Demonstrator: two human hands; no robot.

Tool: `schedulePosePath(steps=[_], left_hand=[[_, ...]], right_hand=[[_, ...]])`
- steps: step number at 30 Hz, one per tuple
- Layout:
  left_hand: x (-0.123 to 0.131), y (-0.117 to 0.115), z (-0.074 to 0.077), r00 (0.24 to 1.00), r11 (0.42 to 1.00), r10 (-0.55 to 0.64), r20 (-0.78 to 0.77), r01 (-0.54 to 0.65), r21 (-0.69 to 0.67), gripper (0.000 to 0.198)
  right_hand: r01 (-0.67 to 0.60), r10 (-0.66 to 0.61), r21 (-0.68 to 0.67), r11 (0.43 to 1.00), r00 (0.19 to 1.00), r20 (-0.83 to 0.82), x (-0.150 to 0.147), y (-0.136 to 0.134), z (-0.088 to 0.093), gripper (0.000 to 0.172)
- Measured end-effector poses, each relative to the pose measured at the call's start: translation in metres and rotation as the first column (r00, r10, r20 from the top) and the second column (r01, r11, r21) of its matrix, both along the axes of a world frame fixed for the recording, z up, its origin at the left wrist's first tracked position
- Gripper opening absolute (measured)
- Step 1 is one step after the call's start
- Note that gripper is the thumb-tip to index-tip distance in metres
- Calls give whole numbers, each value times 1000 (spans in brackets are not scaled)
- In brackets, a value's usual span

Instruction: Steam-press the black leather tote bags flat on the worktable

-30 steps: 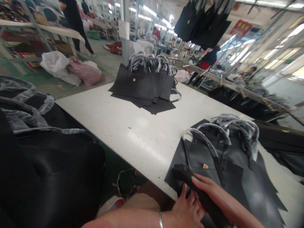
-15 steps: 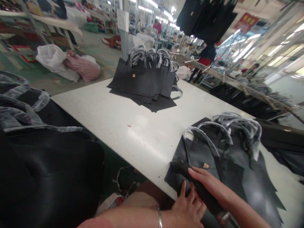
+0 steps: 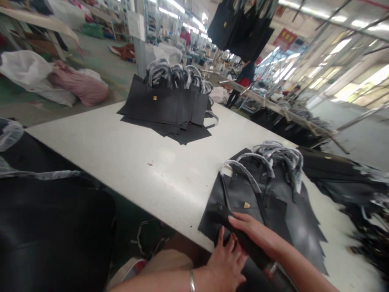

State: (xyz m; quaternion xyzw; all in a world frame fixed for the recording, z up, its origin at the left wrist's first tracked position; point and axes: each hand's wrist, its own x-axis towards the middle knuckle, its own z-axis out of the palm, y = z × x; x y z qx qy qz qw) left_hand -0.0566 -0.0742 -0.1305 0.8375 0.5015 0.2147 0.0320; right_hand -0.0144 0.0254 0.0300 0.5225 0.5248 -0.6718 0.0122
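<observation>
- Head view, near corner of the bench: the right hand (image 3: 254, 234) is wrapped over a black tubular tool (image 3: 247, 243), which has a metal collar (image 3: 271, 268) near its lower end. The left hand (image 3: 226, 265), wearing a metal bangle (image 3: 192, 280), has its fingers spread and touching the tool from below.
- Tool's upper tip lies above a stack of black tote bags (image 3: 261, 219) at the bench's near edge, with a small gold tag (image 3: 246, 205) on the top bag.
- Risk: a slip of the tool could scuff the top bag's surface or catch the plastic-wrapped handles (image 3: 267, 160). The stack's corner sits so near the edge that a knock might slide bags off.
- Around: a second stack of black tote bags (image 3: 164, 101) stands toward the bench's far edge. A dark heap of bags (image 3: 51, 231) lies off the left edge, and more (image 3: 334, 178) lie off the right edge.
- Beyond: a pink bundle (image 3: 79, 87) and a white plastic sack (image 3: 30, 77) lie on the floor, and a co-worker in red (image 3: 184, 36) is far off.
</observation>
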Motion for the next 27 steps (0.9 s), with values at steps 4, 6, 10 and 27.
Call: schedulePosePath(steps=[4,6,10,27], left_hand=[[6,-1,-6,1000,998,-23,4,23,-56,50],[7,1,-6,999,999,-34,-9,33,-41,51],[-1,4,-4,998,998,-62,-30,62,-15,51],[-28,120,84,987,884,159,24,-131,-450,69]], right_hand=[[-36,36,-10,999,999,-14,17,-11,8,42],[-20,21,46,999,1000,-9,11,-12,6,42],[30,-25,168,985,999,-31,-23,1,-8,43],[252,-370,431,866,904,214,146,-63,1,73]])
